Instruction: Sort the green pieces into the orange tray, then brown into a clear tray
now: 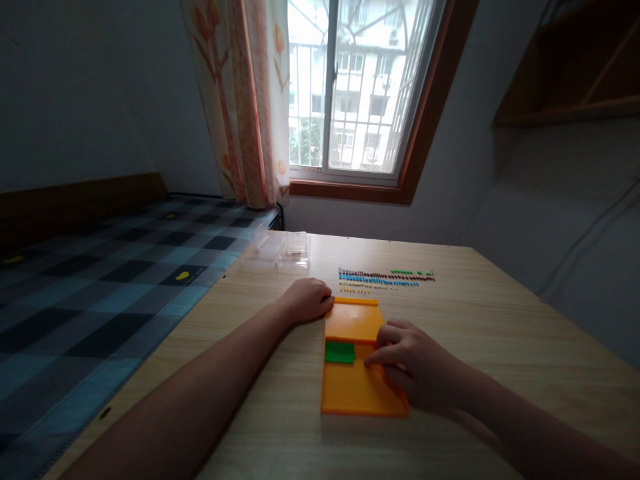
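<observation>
An orange tray (pixel 353 388) lies flat on the wooden table (pixel 465 313), split by a ridge into a far and a near part. A small green block (pixel 339 352) sits in the near part at its left side. My left hand (pixel 309 299) rests curled against the tray's far left corner, fingers closed on its edge. My right hand (pixel 410 360) lies over the tray's right side, fingers bent, index finger pointing left toward the green block; whether anything is pinched is hidden.
Rows of small coloured pieces (pixel 385 278), blue, green, yellow and orange, are laid out beyond the tray. A clear plastic box (pixel 280 251) stands at the table's far left edge. A bed with a checked cover (pixel 100 287) adjoins the left side. A window and curtain are behind.
</observation>
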Available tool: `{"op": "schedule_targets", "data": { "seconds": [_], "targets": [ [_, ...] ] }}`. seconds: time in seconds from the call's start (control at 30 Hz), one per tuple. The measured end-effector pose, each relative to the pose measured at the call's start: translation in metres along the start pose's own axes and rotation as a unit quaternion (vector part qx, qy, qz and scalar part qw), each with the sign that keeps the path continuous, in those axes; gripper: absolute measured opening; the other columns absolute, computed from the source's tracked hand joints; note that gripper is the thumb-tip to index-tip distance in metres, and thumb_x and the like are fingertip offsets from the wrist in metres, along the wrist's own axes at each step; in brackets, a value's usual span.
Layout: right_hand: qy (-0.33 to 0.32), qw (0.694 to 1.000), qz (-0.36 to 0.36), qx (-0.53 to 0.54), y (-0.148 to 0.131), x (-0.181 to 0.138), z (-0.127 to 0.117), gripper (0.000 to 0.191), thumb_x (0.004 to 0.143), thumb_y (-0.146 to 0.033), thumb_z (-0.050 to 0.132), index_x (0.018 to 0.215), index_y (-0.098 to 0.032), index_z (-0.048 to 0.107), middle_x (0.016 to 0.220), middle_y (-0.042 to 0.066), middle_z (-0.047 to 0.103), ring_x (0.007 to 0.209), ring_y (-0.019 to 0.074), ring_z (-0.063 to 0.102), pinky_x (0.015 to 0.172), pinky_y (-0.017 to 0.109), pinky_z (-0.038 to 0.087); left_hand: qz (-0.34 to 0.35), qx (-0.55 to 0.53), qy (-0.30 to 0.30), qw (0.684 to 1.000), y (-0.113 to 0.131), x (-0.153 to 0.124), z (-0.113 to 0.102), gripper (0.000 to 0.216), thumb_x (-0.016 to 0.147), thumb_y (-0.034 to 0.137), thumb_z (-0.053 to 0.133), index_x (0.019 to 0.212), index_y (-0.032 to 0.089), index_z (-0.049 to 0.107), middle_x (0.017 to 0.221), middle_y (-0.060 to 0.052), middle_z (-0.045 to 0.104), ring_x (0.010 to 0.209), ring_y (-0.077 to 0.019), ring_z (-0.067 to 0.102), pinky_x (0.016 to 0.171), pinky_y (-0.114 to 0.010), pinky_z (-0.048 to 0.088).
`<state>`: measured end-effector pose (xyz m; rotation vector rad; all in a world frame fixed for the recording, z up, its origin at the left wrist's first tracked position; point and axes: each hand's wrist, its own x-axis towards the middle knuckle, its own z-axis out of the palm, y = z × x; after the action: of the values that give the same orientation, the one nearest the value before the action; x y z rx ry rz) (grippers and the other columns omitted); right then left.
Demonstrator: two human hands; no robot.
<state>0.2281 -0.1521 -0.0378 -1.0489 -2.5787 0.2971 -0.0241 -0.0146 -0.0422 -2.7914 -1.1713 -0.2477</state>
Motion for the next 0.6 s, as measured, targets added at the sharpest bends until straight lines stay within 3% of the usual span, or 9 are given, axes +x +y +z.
{"op": "schedule_targets", "data": {
  "seconds": [0.6],
  "targets": [
    [-0.022,1.000,-0.011,-0.013,-0.0037,0.0063,0.0035,0.038,0.087,-0.009,0.056,0.109,-0.032,0.076,0.092,0.005,0.061,0.086,0.0197,0.051,0.082,0.035,0.040,0.005,0.011,0.005,1.000,0.0005,0.0010,-0.0001,0.029,0.087,0.030,0.050,0.068,0.019,0.069,0.076,-0.007,0.072,0.070,-0.0193,0.063,0.059,-0.029,0.036]
  ]
}}
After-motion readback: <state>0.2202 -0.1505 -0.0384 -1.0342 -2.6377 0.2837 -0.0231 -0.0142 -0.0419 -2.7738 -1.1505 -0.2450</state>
